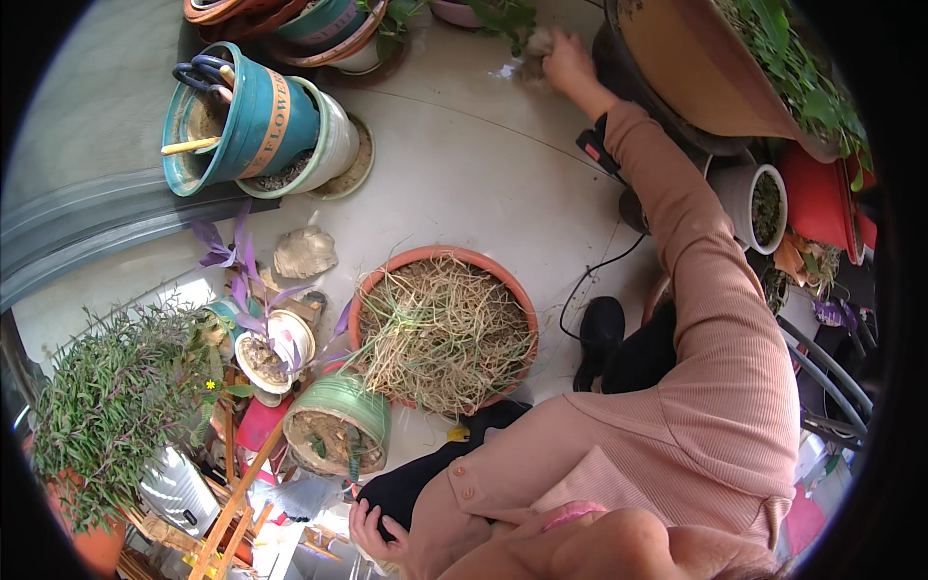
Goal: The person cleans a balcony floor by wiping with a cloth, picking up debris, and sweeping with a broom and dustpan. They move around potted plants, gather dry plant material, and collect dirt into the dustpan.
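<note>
My right hand (569, 64) is stretched far forward to the floor, closed on a bunched greyish-brown rag (536, 64), blurred at its edges. A small wet-looking patch (504, 71) glints beside the rag. My left hand (377, 531) rests on my black-trousered knee (397, 484) with fingers a little apart, holding nothing. Before me stands a round terracotta-coloured pot (533, 319) of dry, tangled grass with some green blades. Close to my left knee, a green glazed pot (341, 397) holds soil and small succulents.
A teal bucket (254, 123) with scissors and tools leans in a white pot (337, 138). A stone (304, 251) lies on the tiled floor (464, 181). Trailing plants (116, 406) crowd the left. A large brown planter (718, 72) flanks my right arm; a black cable (583, 279) crosses near my shoe (602, 330).
</note>
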Tool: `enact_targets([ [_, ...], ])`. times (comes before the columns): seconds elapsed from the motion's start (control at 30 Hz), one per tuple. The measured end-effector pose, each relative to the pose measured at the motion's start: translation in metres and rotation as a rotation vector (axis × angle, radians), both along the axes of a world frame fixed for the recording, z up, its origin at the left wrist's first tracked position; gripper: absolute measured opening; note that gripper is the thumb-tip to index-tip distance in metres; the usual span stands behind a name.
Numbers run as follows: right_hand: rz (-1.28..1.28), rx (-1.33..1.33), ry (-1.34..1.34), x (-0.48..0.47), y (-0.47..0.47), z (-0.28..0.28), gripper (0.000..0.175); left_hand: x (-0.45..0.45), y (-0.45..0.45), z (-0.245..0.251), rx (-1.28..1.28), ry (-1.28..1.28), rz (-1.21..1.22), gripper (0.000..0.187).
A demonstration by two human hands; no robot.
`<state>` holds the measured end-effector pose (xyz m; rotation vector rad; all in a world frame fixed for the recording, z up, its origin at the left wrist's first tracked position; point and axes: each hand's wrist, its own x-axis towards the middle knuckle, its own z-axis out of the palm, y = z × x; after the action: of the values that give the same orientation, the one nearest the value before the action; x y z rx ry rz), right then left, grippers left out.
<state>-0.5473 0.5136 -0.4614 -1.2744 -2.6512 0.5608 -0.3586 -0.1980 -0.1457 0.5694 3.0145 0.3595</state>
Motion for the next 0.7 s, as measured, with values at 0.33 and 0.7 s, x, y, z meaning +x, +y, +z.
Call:
enact_targets([
  [0.33,0.012,0.245,-0.099,-0.045,0.087,-0.104,0.056,0.005,0.010,0.016,-0.095,-0.039,0.038,0.018],
  [0.7,0.600,0.082,0.370,-0.101,-0.129,-0.060,0.047,-0.008,0.030,0.018,-0.085,-0.074,0.081,0.017],
])
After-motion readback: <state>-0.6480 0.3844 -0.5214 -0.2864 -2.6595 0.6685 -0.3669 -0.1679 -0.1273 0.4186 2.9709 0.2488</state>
